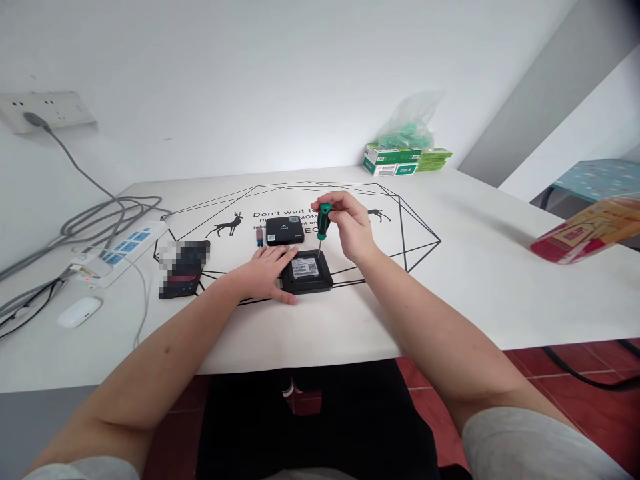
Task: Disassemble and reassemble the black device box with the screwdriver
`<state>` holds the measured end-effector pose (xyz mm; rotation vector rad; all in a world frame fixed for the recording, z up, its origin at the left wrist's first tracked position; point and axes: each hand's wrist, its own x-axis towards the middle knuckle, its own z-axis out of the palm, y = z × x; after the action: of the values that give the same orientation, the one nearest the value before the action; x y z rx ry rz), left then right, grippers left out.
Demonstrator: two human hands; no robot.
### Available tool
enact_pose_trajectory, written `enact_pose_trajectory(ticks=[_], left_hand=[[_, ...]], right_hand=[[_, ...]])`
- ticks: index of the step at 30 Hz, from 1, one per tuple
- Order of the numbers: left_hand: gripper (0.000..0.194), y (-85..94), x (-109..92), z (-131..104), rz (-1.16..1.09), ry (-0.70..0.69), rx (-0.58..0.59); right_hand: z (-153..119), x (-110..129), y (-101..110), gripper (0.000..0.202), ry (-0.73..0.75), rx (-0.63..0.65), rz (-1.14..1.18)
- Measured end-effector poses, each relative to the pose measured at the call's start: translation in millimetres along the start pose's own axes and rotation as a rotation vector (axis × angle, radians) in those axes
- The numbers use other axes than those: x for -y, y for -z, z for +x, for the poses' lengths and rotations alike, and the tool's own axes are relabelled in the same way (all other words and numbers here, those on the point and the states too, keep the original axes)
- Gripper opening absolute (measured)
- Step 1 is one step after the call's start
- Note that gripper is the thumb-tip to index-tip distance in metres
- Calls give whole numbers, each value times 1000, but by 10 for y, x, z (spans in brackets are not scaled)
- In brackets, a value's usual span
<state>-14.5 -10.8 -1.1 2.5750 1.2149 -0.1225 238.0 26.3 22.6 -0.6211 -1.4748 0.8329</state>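
A black set-top box (327,270) lies flat on the table with its labelled underside up. My left hand (263,273) holds it at the left side, index finger at the far corner and thumb along the near edge, the other fingers spread on the table. Closed round a green-and-black screwdriver (324,223) is my right hand (353,227). The screwdriver stands nearly upright, its tip at the box's far right corner; the screw itself is too small to see. Just behind sits a second black box (285,231), with a small red-and-blue screwdriver-like tool (259,237) to its left.
On the left are a phone (185,270), partly pixelated, a white power strip (127,250) with cables, and a white earbud case (80,312). Green-and-white cartons (393,160) under a plastic bag (413,127) stand against the wall. A red-and-yellow package (585,230) is at the right.
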Motion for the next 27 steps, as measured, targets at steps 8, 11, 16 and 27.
enact_pose_trajectory(ticks=[8, 11, 16, 27], left_hand=[[135, 0, 11, -2, 22, -8, -13], [135, 11, -1, -4, 30, 2, -7], [135, 21, -25, -8, 40, 23, 11], [134, 40, -54, -13, 41, 33, 17]], right_hand=[[31, -60, -20, 37, 116, 5, -236], [24, -61, -21, 34, 62, 11, -173], [3, -1, -2, 25, -24, 48, -40], [15, -55, -16, 40, 97, 24, -204]])
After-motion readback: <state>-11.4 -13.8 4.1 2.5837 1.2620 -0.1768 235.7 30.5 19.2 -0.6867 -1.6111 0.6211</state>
